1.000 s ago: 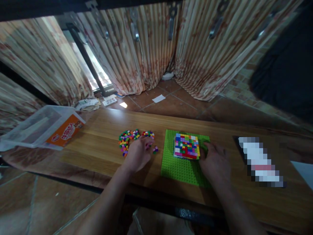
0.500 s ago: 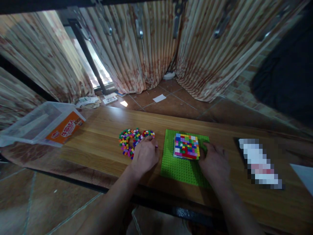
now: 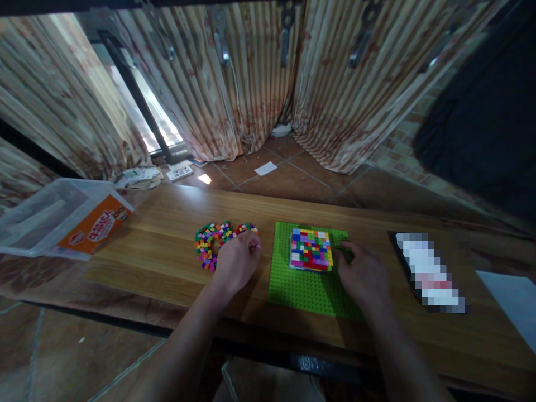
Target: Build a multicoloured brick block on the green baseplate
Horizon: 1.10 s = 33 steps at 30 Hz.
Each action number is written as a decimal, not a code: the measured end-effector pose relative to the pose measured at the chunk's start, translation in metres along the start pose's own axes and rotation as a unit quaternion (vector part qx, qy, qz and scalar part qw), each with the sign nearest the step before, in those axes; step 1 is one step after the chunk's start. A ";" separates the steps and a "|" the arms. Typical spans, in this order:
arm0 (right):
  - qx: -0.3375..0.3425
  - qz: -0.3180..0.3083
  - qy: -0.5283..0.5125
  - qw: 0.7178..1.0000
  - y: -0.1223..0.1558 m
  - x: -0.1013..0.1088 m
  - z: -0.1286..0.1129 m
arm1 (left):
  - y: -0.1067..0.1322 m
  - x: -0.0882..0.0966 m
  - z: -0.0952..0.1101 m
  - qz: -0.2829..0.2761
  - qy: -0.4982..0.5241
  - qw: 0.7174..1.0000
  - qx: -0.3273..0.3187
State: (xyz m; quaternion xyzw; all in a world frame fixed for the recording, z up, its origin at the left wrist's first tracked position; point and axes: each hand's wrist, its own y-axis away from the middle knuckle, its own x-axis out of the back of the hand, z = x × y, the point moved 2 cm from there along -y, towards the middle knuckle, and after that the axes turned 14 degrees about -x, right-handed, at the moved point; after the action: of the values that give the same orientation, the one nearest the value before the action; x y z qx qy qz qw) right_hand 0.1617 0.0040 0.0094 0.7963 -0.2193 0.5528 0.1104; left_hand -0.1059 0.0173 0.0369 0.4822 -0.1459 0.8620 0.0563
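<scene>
My left hand point(image 3: 238, 259) is closed in a pinch over the right part of a pile of small colourful toy bricks point(image 3: 205, 240). A tiny pinkish toy brick shows at its fingertips. Part of the pile is hidden behind this hand. My right hand point(image 3: 363, 273) rests at the right side of the green baseplate point(image 3: 288, 293), thumb and forefinger apart, nothing visible between them. Just left of its fingertips, a square block built of multicoloured bricks point(image 3: 311, 249) sits on the baseplate.
A clear plastic bin point(image 3: 46, 218) with an orange label stands at the table's left end. On the right lie a phone-like dark object point(image 3: 431, 273) with a blurred screen and a white sheet point(image 3: 511, 296). Dark cloth point(image 3: 481, 111) hangs at upper right.
My left hand has turned from reaching down into the pile to a pinch with a pinkish brick showing. The right hand stays beside the brick block. The whole view has shifted slightly.
</scene>
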 end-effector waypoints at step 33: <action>-0.021 -0.001 -0.055 0.998 -0.003 0.009 -0.004 | -0.007 -0.023 0.060 0.115 0.250 0.951 -0.140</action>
State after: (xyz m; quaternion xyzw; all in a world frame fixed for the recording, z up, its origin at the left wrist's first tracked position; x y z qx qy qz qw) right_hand 0.1625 0.0063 0.0191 0.8235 -0.2358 0.5029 0.1153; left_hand -0.0439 0.0063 0.0484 0.2186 -0.3012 0.9263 0.0585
